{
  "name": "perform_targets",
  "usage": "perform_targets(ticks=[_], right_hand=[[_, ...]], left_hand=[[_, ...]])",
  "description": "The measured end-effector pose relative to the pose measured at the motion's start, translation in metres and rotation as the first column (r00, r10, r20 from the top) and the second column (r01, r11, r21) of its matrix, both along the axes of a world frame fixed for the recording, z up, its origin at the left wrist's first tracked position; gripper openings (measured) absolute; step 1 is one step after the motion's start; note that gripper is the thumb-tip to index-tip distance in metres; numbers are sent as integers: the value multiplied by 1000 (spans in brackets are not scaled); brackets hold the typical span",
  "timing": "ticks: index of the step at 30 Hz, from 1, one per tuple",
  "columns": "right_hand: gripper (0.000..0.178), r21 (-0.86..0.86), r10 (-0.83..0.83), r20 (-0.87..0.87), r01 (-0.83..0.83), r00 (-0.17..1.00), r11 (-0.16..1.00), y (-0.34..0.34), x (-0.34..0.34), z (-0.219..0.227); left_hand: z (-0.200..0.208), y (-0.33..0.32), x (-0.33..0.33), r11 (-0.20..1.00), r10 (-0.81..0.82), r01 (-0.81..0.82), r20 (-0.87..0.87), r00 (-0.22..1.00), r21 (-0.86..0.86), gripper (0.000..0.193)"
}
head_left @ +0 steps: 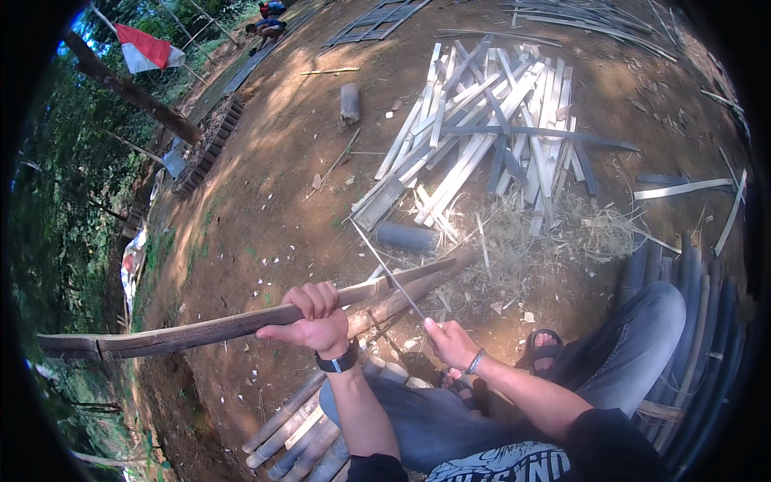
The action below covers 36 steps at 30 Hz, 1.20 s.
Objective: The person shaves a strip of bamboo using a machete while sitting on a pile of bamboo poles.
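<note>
My left hand [315,318], with a dark band on its wrist, is wrapped round a long split bamboo strip [193,329], its thumb sticking out to the left. The strip runs from the far left to the middle of the view. In my right hand [451,344] is a long thin-bladed knife [387,271], its blade slanting up and to the left across the strip's right part. Whether the edge touches the bamboo I cannot tell. The knife's handle is hidden in my fist. Below the strip lies a thick bamboo pole [397,304].
A heap of pale split bamboo slats [490,120] lies ahead, with curly shavings [554,245] at its near side. A short bamboo section [405,236] and another section [349,104] rest on the dirt. Bamboo poles [699,345] are bundled at the right, beside my knee.
</note>
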State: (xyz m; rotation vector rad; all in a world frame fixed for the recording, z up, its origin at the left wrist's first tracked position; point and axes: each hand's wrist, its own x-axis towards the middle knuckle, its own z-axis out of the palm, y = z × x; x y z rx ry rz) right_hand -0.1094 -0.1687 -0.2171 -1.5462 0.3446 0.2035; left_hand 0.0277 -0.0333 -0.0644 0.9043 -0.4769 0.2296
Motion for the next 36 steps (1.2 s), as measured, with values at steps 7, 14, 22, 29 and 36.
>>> perform_targets(ticks=[7,14,22,29,36], right_hand=[[69,277,6,-245,64,969,959,-10,-1,-1],[73,313,-102,-374,229,922,922,-22,8,-63],[72,152,-22,-106,38,994,988,-9,10,-12],[71,257,71,27,-76,997,963,-4,6,50],[76,172,77,10,-77,997,982,6,2,60]], left_hand=[[1,0,-3,999,-32,32,23,999,-6,76],[2,-2,-8,1000,-10,10,-6,1000,-25,75],[3,-5,-3,1000,-18,18,15,1000,15,73],[0,-1,-6,993,-120,118,86,989,23,76],[-4,7,-7,989,-147,147,80,986,17,76]])
